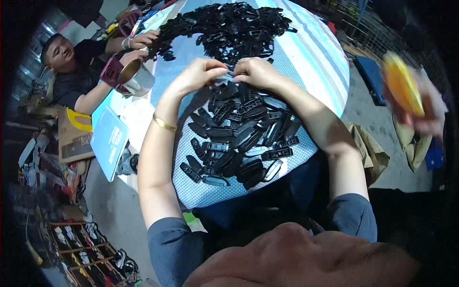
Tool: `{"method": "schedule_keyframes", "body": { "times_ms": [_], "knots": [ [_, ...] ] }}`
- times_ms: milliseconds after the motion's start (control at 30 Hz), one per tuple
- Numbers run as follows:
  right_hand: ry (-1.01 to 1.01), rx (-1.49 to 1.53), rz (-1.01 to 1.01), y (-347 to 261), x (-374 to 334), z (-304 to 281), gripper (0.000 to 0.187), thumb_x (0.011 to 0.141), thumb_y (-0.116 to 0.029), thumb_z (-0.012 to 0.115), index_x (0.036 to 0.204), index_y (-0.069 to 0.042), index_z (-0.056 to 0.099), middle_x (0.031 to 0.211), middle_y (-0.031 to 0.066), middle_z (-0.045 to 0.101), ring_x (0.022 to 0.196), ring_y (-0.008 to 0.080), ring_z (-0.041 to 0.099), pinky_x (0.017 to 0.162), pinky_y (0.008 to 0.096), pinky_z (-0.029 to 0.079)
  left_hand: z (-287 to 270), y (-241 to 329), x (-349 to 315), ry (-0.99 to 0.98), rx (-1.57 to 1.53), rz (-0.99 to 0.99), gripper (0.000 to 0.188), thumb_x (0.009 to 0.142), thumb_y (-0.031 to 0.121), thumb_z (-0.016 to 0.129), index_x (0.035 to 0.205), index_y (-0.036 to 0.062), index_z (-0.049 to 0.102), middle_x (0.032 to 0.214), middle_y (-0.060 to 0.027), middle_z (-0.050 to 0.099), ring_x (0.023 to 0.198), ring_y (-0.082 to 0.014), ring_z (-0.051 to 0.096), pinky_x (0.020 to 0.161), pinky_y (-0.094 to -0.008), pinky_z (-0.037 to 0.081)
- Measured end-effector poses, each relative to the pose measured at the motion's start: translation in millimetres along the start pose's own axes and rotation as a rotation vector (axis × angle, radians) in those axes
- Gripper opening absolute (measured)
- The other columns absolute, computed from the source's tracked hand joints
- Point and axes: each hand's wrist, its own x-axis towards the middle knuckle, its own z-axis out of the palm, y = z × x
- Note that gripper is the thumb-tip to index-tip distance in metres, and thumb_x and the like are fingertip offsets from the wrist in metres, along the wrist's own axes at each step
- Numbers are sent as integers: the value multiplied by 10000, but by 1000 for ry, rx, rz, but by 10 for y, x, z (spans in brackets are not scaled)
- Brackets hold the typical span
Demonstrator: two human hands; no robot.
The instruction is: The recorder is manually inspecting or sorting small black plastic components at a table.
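Note:
My left hand (203,75) and my right hand (258,73) meet over the middle of the table, fingertips pinched close together. A small greyish piece seems to lie between them, mostly hidden by the fingers, so its kind cannot be made out. Just below them, a near pile of black plastic parts (233,138) spreads toward me; they are oblong, some smooth side up, others showing ribbed, hollow undersides. Beyond my hands sits a larger heap of similar black parts (239,26). A yellow bangle (164,123) circles my left forearm.
The round table wears a striped, patterned cloth (322,62). A metal mug (138,81) and a blue notebook (110,143) are at the left. Another person's hands (138,45) touch the far heap's edge. At right, a blurred hand (428,107) holds something yellow (404,83).

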Motion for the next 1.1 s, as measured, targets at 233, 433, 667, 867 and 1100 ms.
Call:
{"method": "schedule_keyframes", "body": {
  "times_ms": [233, 433, 667, 867, 1100],
  "knots": [
    [109, -178, 69, -74, -75, -105, 298, 735, -144, 559, 1022, -71, 589, 885, 112, 620, 823, 246, 591, 748, 342, 469, 108, -398, 188, 237, 597, 17, 336, 701, 229, 673, 941, 1, 613, 886, -147, 636, 803, -228, 613, 711, -312, 466],
    [188, 566, 211, -180, -42, -101, 279, 814, -131, 492, 1062, -27, 566, 855, 135, 637, 711, 152, 617, 644, 271, 479, 267, -222, 222, 296, -416, 12, 347, 684, 25, 686, 978, -14, 506, 673, -10, 545, 551, -66, 512, 479, -214, 431],
    [392, 322, 20, -28, -24, 1, 223, 808, -122, 547, 995, -18, 611, 872, 112, 636, 714, 153, 609, 624, 263, 481, 378, -81, 259, 257, -951, 27, 323, 768, -43, 548, 1081, -65, 473, 839, -88, 574, 675, -140, 600, 606, -219, 531],
    [375, 511, 131, -53, -25, -9, 229, 831, -133, 539, 1018, -12, 598, 853, 79, 632, 654, 128, 613, 567, 248, 488, 305, -123, 233, 264, -807, 36, 327, 780, 16, 583, 1095, -41, 519, 856, -60, 588, 723, -116, 583, 652, -213, 510],
    [317, 857, 282, -193, -30, -18, 208, 804, -83, 545, 979, 12, 607, 815, 128, 633, 637, 137, 611, 553, 250, 485, 241, -166, 213, 371, -486, 133, 325, 762, 73, 636, 1066, -22, 568, 947, -77, 617, 782, -121, 589, 723, -244, 482]
  ]
}}
